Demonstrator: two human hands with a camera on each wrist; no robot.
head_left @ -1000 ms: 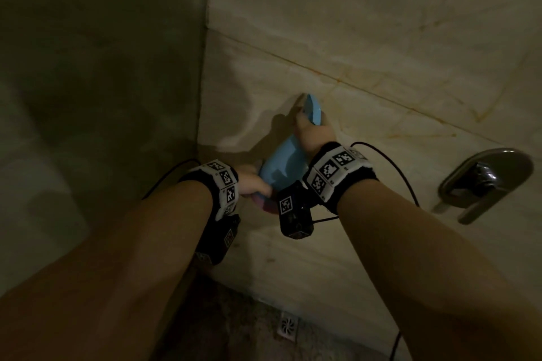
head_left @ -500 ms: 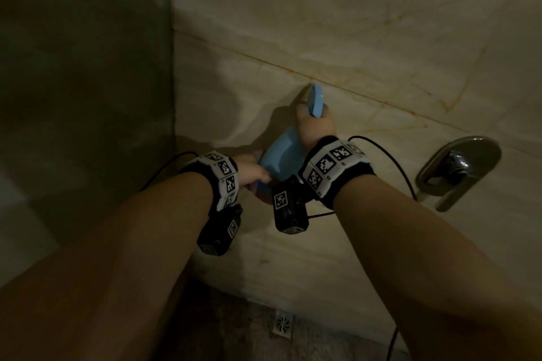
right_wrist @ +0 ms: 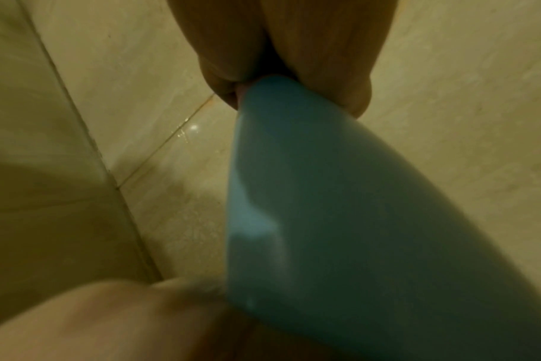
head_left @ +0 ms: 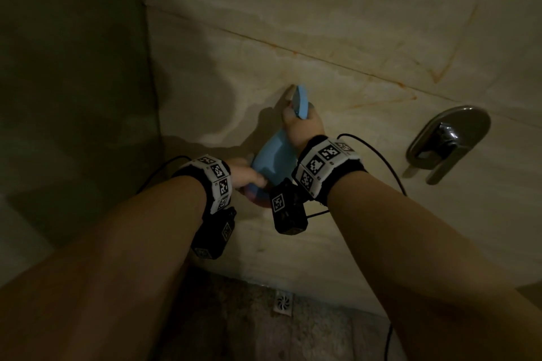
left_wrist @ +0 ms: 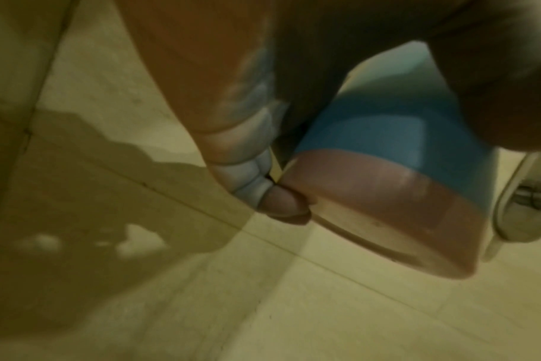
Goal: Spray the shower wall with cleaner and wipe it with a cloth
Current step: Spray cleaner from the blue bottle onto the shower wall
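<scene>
Two hands on one blue spray bottle, held at the tiled wall near the corner. Right hand curls round the neck below the nozzle; left hand grips the base, pinkish liquid showing there. No label readable. Metal tap handle to the right; drain in the floor below.

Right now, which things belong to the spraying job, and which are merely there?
In use:
spray bottle
right hand, gripping its top
left hand, holding its base
shower wall

Merely there:
tap handle
floor drain
</scene>
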